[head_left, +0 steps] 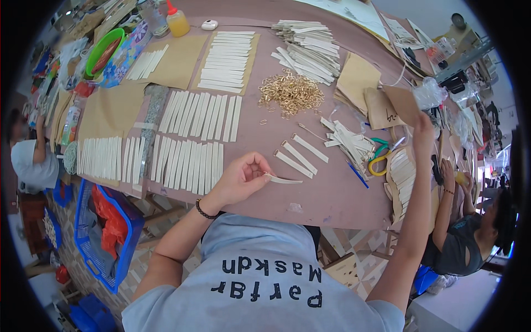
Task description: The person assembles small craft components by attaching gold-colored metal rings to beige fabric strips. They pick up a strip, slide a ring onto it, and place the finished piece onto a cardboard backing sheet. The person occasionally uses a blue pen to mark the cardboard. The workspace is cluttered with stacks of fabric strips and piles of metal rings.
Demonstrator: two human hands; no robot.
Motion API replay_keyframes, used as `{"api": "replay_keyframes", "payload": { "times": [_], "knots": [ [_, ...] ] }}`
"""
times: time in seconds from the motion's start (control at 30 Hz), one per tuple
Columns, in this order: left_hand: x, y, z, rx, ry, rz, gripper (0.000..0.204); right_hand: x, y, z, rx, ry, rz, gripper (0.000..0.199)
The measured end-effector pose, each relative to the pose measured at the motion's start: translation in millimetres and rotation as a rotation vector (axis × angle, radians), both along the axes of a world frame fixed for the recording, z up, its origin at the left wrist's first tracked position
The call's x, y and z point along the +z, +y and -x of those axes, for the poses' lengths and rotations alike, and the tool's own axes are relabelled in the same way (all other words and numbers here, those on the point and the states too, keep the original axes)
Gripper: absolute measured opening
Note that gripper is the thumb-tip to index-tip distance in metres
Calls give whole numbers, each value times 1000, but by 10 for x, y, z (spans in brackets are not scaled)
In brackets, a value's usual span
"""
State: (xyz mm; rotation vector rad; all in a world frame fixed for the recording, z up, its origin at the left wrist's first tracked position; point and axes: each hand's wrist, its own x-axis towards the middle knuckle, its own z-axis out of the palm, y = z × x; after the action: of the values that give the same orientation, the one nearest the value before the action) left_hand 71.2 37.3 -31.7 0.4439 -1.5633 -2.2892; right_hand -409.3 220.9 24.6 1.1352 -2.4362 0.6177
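While the left hand [239,178] pinches one end of a thin cream strip [285,180] between thumb and fingertips, just above the mauve worktable [332,193], the right hand [423,128] reaches far out to a brown paper sheet [402,104], fingers closed on its edge (the grip itself is partly hidden). Three loose cream strips [298,154] lie just beyond, near a heap of gold metal rings [291,92] and green-and-yellow-handled scissors [379,157].
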Motion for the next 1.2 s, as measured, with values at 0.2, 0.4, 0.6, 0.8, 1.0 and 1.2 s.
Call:
{"api": "replay_keyframes", "payload": {
  "times": [0.2, 0.4, 0.6, 0.8, 1.0, 1.2],
  "knots": [
    [33, -123, 55, 28, 59, -48, 16, 1158, 269, -1122, 199, 96, -101, 17],
    [182, -229, -6, 129, 46, -25, 19, 675, 200, -2867, 667, 146, -379, 45],
    [236, -333, -209, 140, 24, -8, 22, -363, 202, -3502, 996, -1, -283, 39],
    [351, -216, -249, 65, -72, 47, 20, -217, 165, -3272, 1020, -524, -188, 48],
    [414, 14, 164, -271, -76, 313, 12, -211, 15, -3315, 736, -1261, 236, 62],
    [352, 21, 379, -228, -106, 602, 19, -384, 57, -3373, 495, -1495, 330, 51]
  ]
}}
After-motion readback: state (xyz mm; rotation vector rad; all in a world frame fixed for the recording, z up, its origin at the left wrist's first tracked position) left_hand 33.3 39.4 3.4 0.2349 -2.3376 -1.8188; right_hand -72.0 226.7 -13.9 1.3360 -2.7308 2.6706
